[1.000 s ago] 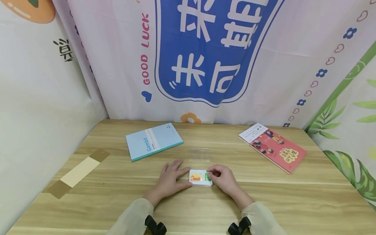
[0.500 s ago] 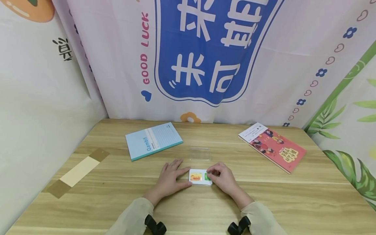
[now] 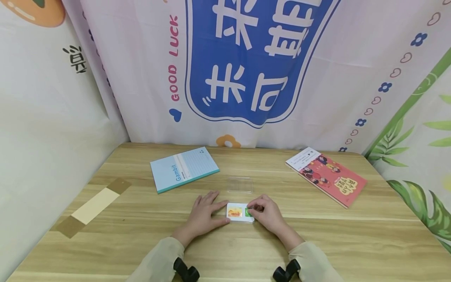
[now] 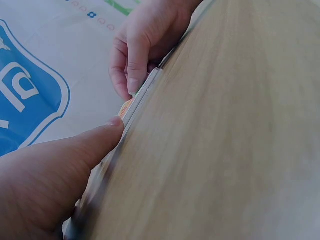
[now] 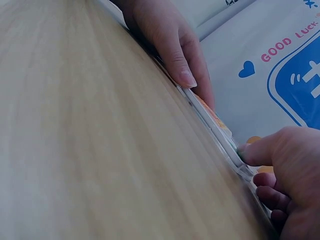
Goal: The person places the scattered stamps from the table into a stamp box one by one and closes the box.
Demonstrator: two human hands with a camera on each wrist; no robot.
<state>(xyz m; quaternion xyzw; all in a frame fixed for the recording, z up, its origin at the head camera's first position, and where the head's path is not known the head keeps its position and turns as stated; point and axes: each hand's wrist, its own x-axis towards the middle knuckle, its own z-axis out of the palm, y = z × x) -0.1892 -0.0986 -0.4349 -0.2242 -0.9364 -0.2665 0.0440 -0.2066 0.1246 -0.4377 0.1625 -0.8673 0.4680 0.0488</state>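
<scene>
A small flat white case (image 3: 240,205) lies on the table with an orange-yellow picture sticker (image 3: 235,212) on its left part. At its right end is a small green sticker (image 3: 248,212), partly hidden by fingers. My left hand (image 3: 204,216) lies spread on the left, thumb and index fingertips touching the case's left corners. My right hand (image 3: 269,215) pinches at the green sticker with thumb and index finger, other fingers curled. In the right wrist view, the right thumb (image 5: 262,150) presses on the green sticker, which sits on top of the case's face.
Just behind the case lies a clear plastic lid (image 3: 240,185). A blue notebook (image 3: 184,169) is at the back left, a red booklet (image 3: 329,176) at the back right. A cream strip (image 3: 96,205) with brown ends lies on the wooden table (image 3: 229,254) at left.
</scene>
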